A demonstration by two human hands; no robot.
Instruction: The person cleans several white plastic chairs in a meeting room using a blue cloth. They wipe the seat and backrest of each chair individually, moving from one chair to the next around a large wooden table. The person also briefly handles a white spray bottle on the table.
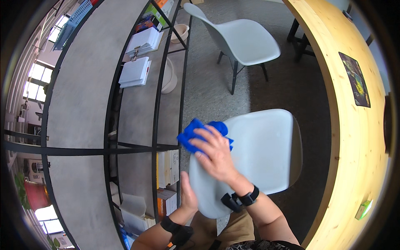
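Observation:
A white molded chair (265, 150) stands right before me, its backrest on the left side and its seat reaching toward the wooden table. My right hand (215, 153) presses a crumpled blue cloth (190, 134) against the far upper corner of the backrest, fingers spread over the fabric. Lower down, my left hand (189, 193) rests along the outer edge of the same backrest, its palm side mostly hidden. No cloth or other object shows in that hand. Both wrists wear black bands with small devices.
A second white chair (247, 40) with dark legs stands farther off. On the left runs a black-framed shelf (78, 78) holding clipboards with paper (136, 72), books (168, 167) and boxes. Along the right curves a pale wooden table (347, 131) bearing a dark picture mat (355, 79).

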